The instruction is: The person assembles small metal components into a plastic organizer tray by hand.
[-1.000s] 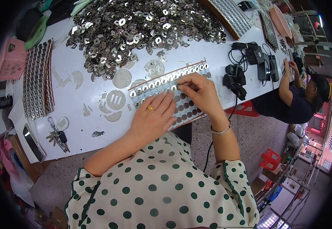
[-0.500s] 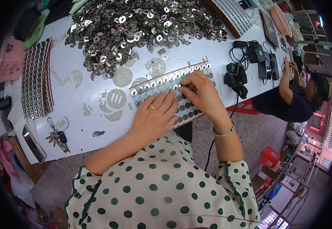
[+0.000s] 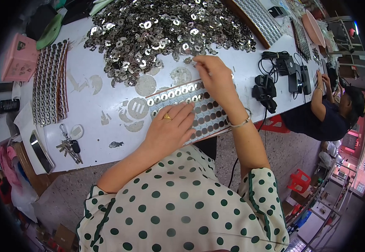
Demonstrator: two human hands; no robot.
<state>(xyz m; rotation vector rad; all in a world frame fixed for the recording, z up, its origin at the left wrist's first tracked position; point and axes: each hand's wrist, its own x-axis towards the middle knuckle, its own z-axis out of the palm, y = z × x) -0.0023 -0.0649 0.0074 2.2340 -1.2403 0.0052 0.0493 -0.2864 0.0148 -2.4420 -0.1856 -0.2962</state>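
Right hand [image 3: 216,77] has left the dark perforated tray [image 3: 203,113], fingers pinched at the pile of shiny metal washers [image 3: 165,33] | left hand [image 3: 170,130] stays flat on tray, near table's front edge | next washer fetched.

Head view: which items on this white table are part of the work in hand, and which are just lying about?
In use:
- tray with round pockets, under the left hand
- heap of metal washers, reached by the right hand
- filled strips

Lying about:
- keys
- phone
- black chargers and cables
- pink box
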